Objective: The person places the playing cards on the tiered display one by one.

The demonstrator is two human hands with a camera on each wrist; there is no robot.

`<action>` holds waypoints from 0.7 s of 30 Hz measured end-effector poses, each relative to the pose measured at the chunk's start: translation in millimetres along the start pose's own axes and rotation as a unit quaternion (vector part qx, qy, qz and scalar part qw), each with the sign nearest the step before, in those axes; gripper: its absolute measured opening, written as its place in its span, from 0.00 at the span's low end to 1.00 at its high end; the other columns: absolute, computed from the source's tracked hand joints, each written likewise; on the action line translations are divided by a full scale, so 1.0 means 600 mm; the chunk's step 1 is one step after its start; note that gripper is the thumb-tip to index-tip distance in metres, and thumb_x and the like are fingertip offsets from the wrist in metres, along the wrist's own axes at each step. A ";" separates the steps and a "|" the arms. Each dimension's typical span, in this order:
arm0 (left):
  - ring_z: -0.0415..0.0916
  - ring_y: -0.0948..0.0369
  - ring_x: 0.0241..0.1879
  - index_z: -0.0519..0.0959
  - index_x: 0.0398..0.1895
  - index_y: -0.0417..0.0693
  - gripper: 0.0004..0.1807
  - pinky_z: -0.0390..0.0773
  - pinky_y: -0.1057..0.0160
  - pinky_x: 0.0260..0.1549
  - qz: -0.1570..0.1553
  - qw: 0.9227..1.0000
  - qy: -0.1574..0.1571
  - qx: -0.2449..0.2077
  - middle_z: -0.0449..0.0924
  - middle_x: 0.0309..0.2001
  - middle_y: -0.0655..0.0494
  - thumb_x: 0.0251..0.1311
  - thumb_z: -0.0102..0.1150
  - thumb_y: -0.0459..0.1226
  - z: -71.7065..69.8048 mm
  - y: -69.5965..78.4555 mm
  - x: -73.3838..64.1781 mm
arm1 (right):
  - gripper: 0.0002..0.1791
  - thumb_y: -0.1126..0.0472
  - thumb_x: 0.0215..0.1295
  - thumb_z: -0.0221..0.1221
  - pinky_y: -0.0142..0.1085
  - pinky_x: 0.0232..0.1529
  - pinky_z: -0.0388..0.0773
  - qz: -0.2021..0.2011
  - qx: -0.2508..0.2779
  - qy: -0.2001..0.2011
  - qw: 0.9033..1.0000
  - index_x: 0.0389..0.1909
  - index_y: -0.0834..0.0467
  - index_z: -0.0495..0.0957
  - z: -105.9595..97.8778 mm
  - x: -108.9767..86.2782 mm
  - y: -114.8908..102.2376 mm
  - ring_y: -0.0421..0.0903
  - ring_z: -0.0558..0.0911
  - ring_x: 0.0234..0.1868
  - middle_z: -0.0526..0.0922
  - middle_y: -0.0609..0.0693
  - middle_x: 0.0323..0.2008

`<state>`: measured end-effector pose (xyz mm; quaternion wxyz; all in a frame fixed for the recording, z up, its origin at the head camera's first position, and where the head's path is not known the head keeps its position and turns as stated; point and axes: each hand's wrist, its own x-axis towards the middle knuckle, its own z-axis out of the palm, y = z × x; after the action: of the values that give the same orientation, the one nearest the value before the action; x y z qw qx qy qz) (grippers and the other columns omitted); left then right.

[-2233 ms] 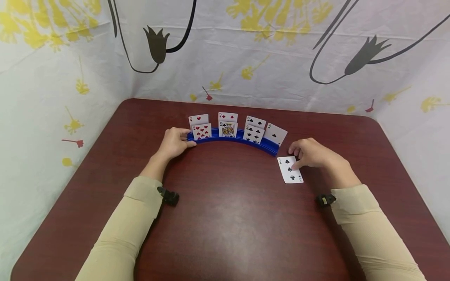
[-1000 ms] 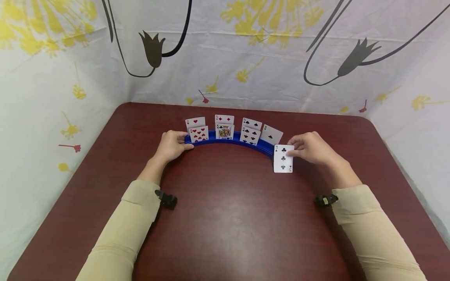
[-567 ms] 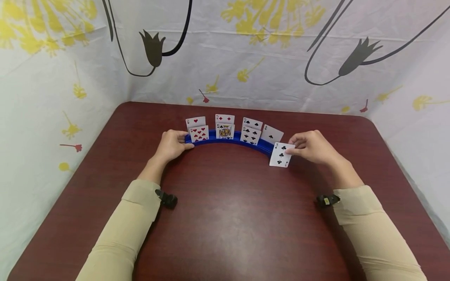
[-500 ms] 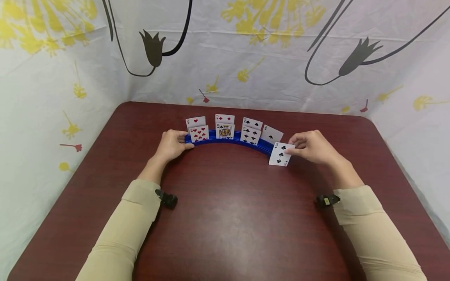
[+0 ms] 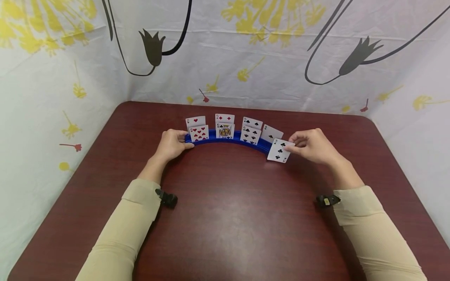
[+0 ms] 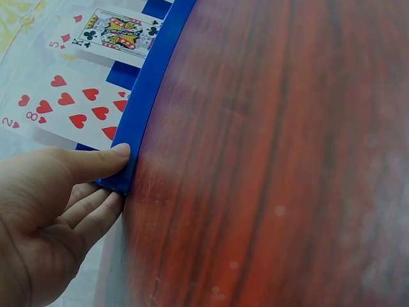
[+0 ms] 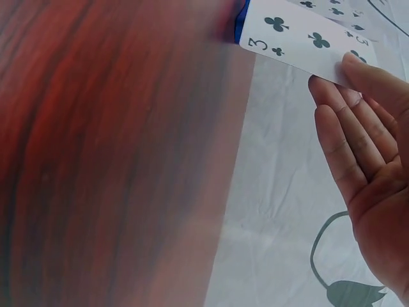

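A curved blue card holder (image 5: 237, 136) stands on the table, and my left hand (image 5: 170, 145) grips its left end, thumb on the front rim. My right hand (image 5: 313, 146) pinches the three of clubs (image 5: 280, 151) by its upper right corner. That card leans at the holder's right end, covering it; whether its edge sits in a slot I cannot tell. Nearest it in the holder is an ace (image 5: 272, 134). Paired cards stand further left: five of spades (image 5: 252, 123) behind six of clubs (image 5: 250, 134), five of diamonds (image 5: 225, 118) behind king of clubs (image 5: 225, 131), two of hearts (image 5: 195, 120) behind eight of hearts (image 5: 199, 134).
The dark red wooden table (image 5: 225, 218) reaches to a white cloth (image 5: 197, 88) with flower prints, which hangs behind it and at both sides. A black wrist camera (image 5: 168, 199) sits at the left cuff, another black camera (image 5: 327, 201) at the right.
My right hand has lifted the three of clubs off the table and carried it left and away from me to the holder's right end, tilting it. My left hand keeps its grip.
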<state>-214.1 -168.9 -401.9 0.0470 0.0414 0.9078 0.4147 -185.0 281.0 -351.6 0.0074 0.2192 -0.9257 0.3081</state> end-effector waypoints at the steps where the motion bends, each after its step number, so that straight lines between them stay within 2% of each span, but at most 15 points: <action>1: 0.84 0.48 0.52 0.79 0.61 0.33 0.26 0.82 0.51 0.51 0.000 1.000 0.000 -0.001 0.83 0.53 0.36 0.61 0.71 0.35 0.000 0.000 0.000 | 0.08 0.61 0.59 0.74 0.25 0.33 0.81 -0.003 0.001 0.007 1.000 0.30 0.59 0.84 0.000 0.000 -0.001 0.49 0.89 0.33 0.87 0.51 0.29; 5: 0.84 0.48 0.52 0.79 0.61 0.33 0.26 0.83 0.51 0.50 0.000 1.000 0.000 -0.004 0.83 0.53 0.36 0.61 0.71 0.34 0.000 0.000 0.001 | 0.08 0.64 0.57 0.74 0.22 0.31 0.79 -0.012 0.001 0.031 0.999 0.28 0.59 0.83 0.000 0.002 -0.007 0.46 0.89 0.31 0.87 0.51 0.27; 15: 0.84 0.48 0.52 0.78 0.62 0.33 0.27 0.83 0.51 0.50 0.003 1.000 0.000 -0.006 0.83 0.53 0.35 0.61 0.72 0.34 0.000 -0.001 0.001 | 0.09 0.66 0.55 0.75 0.21 0.28 0.77 -0.047 0.006 0.064 0.997 0.25 0.58 0.82 0.003 0.004 -0.011 0.29 0.85 0.27 0.86 0.47 0.23; 21: 0.84 0.48 0.52 0.78 0.62 0.33 0.27 0.82 0.51 0.50 0.001 1.000 -0.003 -0.005 0.82 0.54 0.35 0.61 0.71 0.34 0.000 -0.001 0.001 | 0.10 0.67 0.54 0.75 0.21 0.27 0.77 -0.064 0.008 0.078 0.995 0.23 0.56 0.82 0.006 0.005 -0.016 0.32 0.86 0.26 0.86 0.45 0.22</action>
<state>-214.6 -169.3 -402.4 0.0495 0.0429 0.9054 0.4194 -183.5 270.7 -348.6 0.0975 0.2536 -0.9039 0.3303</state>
